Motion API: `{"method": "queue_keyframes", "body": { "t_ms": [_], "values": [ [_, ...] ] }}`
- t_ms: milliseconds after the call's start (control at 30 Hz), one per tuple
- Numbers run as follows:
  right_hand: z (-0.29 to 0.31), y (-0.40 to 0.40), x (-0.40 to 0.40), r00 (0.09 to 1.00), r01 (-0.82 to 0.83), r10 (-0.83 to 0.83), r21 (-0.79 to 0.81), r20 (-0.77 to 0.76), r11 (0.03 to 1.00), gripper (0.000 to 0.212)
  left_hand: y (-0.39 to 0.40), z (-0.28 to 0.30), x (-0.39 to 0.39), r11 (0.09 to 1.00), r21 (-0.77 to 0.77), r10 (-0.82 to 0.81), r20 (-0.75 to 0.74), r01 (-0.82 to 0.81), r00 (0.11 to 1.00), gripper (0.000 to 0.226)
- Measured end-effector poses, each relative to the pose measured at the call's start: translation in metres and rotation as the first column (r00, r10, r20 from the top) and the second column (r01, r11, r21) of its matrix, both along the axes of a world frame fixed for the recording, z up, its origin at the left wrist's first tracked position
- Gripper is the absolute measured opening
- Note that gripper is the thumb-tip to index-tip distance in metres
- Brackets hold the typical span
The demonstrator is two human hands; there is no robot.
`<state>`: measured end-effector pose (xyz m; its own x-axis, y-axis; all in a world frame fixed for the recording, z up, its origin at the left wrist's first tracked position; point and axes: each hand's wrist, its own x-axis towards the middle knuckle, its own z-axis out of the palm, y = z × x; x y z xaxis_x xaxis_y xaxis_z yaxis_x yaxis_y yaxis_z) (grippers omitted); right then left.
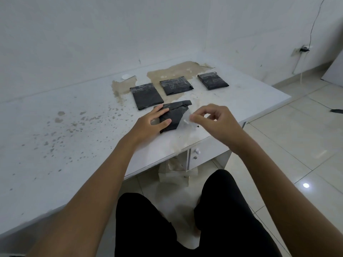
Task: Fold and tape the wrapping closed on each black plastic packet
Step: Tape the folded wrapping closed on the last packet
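My left hand lay with fingers spread flat on the packet, pinning its fold near the desk's front edge, while my right hand pinched a strip of clear tape just beside it. I judged taping was the step; next the strip needed pressing across the flap. Three packets waited behind on the stained, peeling top, white wall beyond, tiled floor right
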<state>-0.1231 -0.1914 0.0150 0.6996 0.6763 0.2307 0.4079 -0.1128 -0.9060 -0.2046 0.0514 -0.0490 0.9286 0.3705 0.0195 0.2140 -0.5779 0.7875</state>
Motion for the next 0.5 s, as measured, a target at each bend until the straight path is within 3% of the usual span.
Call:
{"method": "queue_keyframes", "body": {
  "t_ms": [233,400,500],
  "values": [
    [0.030,0.022,0.026,0.992,0.099,-0.098,-0.010,0.085,0.995,0.013,-0.006,0.000,-0.002,1.000,0.008,0.008,0.036,-0.008,0.999,0.059],
    [0.061,0.057,0.031,0.986,0.022,-0.030,0.051,0.162,0.998,0.020,-0.004,-0.002,-0.001,0.999,-0.020,0.035,0.055,-0.034,0.998,0.063],
    [0.077,0.083,0.030,0.993,-0.075,0.063,0.134,0.097,0.988,0.017,-0.001,0.000,0.000,0.997,-0.050,0.065,0.054,-0.063,0.996,0.072]
  ]
}}
